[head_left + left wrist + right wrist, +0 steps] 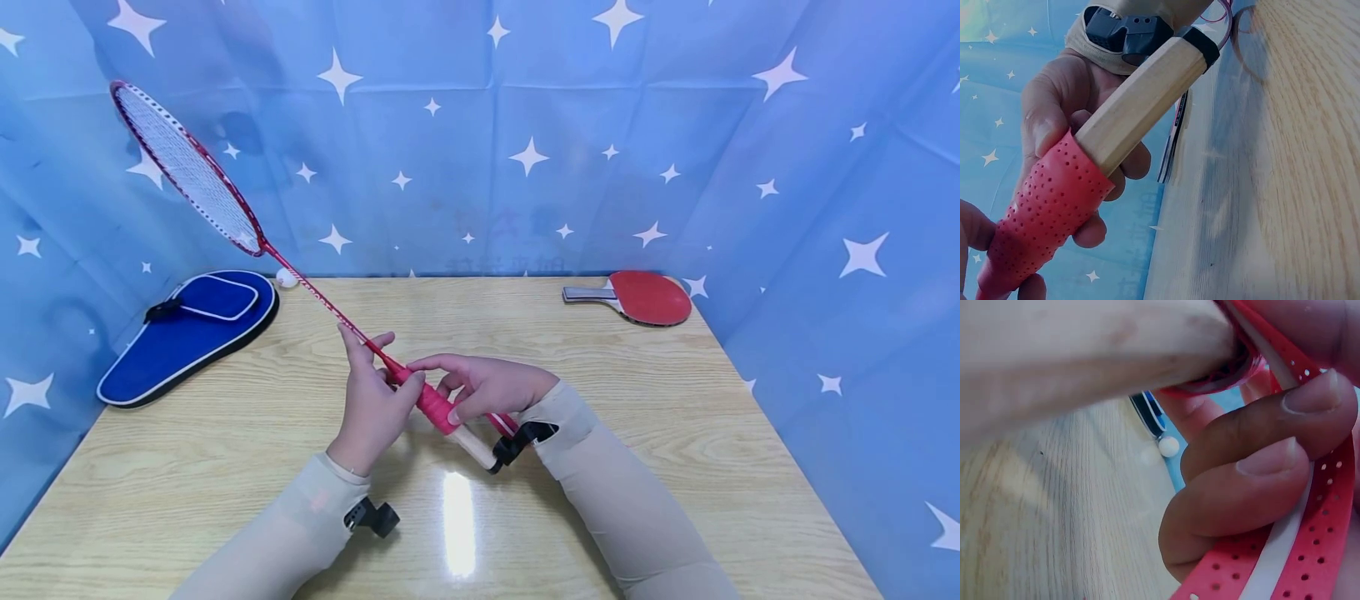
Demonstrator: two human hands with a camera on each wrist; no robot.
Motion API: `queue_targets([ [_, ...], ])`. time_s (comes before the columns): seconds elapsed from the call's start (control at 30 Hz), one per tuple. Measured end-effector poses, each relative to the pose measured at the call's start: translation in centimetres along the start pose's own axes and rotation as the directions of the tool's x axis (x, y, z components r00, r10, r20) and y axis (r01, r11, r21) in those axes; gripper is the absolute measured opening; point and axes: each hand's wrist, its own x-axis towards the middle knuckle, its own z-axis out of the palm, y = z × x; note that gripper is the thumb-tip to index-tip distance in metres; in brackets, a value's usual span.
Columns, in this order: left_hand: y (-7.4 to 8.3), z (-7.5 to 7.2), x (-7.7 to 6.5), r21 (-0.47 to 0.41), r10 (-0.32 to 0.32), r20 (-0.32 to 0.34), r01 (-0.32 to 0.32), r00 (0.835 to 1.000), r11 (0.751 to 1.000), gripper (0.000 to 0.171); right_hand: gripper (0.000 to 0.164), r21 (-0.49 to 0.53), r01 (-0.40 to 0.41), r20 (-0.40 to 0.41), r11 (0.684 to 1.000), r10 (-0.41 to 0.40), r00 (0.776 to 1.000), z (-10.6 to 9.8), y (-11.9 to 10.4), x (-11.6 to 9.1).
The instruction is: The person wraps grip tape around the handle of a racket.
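Observation:
A red badminton racket (pixel 311 290) slants up to the left above the table, its strung head farthest from me. Pink perforated grip tape (pixel 435 407) wraps the upper handle. Below the wrap, the wooden handle (pixel 1147 94) is bare down to a black end. My left hand (pixel 375 408) holds the racket where the shaft meets the handle, thumb on the tape, some fingers extended. My right hand (pixel 495 383) is at the wrap's lower edge. In the right wrist view, its curled fingers grip the loose tape strip (pixel 1322 544), which has a pale middle band.
A blue zipped paddle case (pixel 161 358) lies on the table (pixel 262 442) at left, beside a small white ball (pixel 287 277). A red table tennis bat (pixel 648 297) lies at the back right. Blue star-patterned cloth (pixel 450 167) hangs around the table.

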Motion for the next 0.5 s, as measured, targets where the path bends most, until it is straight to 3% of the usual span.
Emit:
queue_targets([
  [0.3, 0.1, -0.1, 0.0, -0.031, 0.003, -0.001, -0.003, 1.0, 1.0, 0.127, 0.087, 0.05, 0.01, 0.049, 0.999, -0.012, 0.999, -0.14, -0.08, -0.09],
  [0.5, 0.03, -0.1, 0.02, -0.057, 0.0, 0.007, 0.0, 1.0, 0.998, 0.125, 0.088, 0.013, 0.018, 0.044, 1.0, -0.018, 0.999, -0.17, -0.1, -0.15],
])
